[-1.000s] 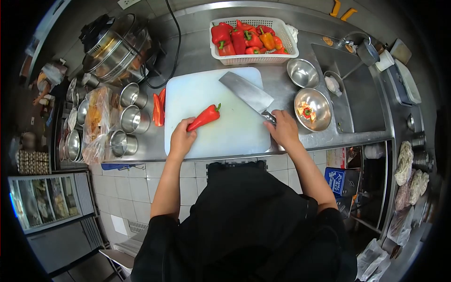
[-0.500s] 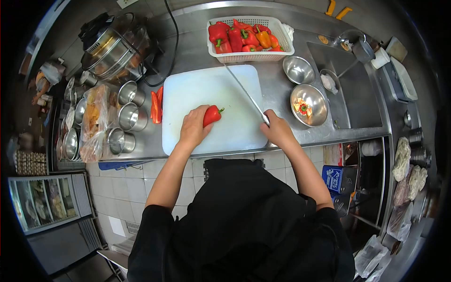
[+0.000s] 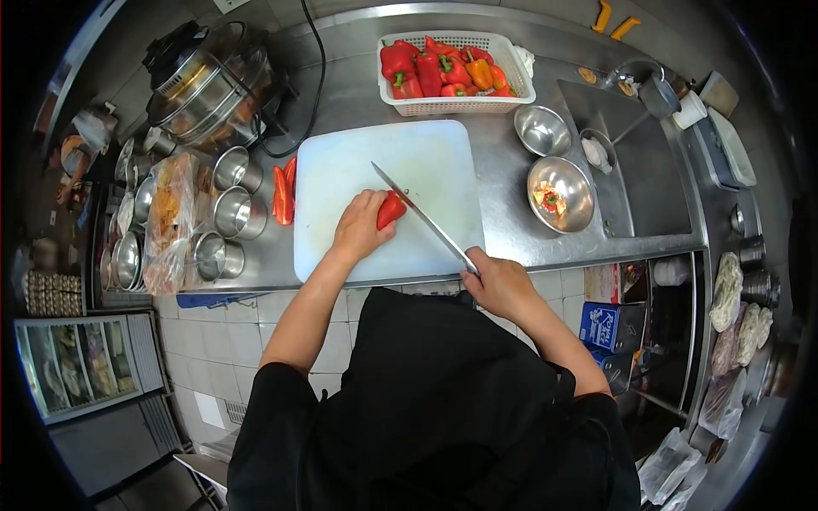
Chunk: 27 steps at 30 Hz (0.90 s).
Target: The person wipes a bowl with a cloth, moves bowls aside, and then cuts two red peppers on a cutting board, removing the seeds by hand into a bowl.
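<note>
My left hand [image 3: 361, 225] is wrapped round a red pepper [image 3: 390, 210] on the white cutting board [image 3: 341, 160]. In my right hand [image 3: 500, 284] is the handle of a long knife [image 3: 434, 228]. The blade slants up and left across the board and lies over the stem end of the pepper; whether it has entered the flesh cannot be made out. Pieces of red pepper [image 3: 283, 196] lie just left of the board. To the right, a metal bowl [image 3: 584, 189] holds pepper stems and scraps.
Behind the board stands a white basket [image 3: 413, 106] of red and orange peppers. An empty-looking metal bowl [image 3: 543, 130] sits near the sink [image 3: 652, 192]. Metal pots [image 3: 240, 212] and a plastic bag [image 3: 170, 213] are at the left. A person's arm [image 3: 75, 170] shows at the far left.
The knife has moved left and toward me, from beside the pepper to over its stem end. My right hand has come closer to my body. My left hand and the pepper have shifted slightly.
</note>
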Motion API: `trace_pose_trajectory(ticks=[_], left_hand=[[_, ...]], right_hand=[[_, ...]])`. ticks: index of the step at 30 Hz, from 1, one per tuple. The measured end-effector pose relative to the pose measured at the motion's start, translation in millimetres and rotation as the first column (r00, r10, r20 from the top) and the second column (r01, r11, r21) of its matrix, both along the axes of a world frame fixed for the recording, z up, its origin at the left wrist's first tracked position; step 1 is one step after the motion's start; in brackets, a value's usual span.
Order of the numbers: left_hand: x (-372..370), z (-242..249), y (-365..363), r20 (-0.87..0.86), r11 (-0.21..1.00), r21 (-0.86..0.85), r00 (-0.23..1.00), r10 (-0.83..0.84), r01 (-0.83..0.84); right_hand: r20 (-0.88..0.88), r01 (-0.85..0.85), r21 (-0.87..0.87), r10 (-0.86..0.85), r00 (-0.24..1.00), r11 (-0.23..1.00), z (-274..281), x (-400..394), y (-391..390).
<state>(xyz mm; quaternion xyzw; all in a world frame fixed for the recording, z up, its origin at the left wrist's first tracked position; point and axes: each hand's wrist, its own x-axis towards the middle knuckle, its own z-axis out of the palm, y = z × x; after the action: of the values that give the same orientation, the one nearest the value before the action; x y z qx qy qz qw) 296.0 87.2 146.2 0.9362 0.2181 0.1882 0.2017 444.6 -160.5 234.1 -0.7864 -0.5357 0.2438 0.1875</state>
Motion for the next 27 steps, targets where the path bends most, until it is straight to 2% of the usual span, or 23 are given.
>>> trace_pose_trajectory(ticks=[5,15,27], left_hand=[[0,-1,3,-0.016,1.000,0.001,1.000,-0.001,0.001],[0,-5,3,-0.015,1.000,0.009,1.000,0.011,-0.011],[1,-5,6,-0.013,1.000,-0.026,1.000,0.016,-0.016]], right_hand=[[0.053,-0.055,-0.039,0.057,0.997,0.998,9,-5,-4],[0.041,-0.076,-0.066,0.079,0.996,0.995,13,-13,2],[-0.018,-0.099,-0.071,0.098,0.995,0.993,-7,-13,77]])
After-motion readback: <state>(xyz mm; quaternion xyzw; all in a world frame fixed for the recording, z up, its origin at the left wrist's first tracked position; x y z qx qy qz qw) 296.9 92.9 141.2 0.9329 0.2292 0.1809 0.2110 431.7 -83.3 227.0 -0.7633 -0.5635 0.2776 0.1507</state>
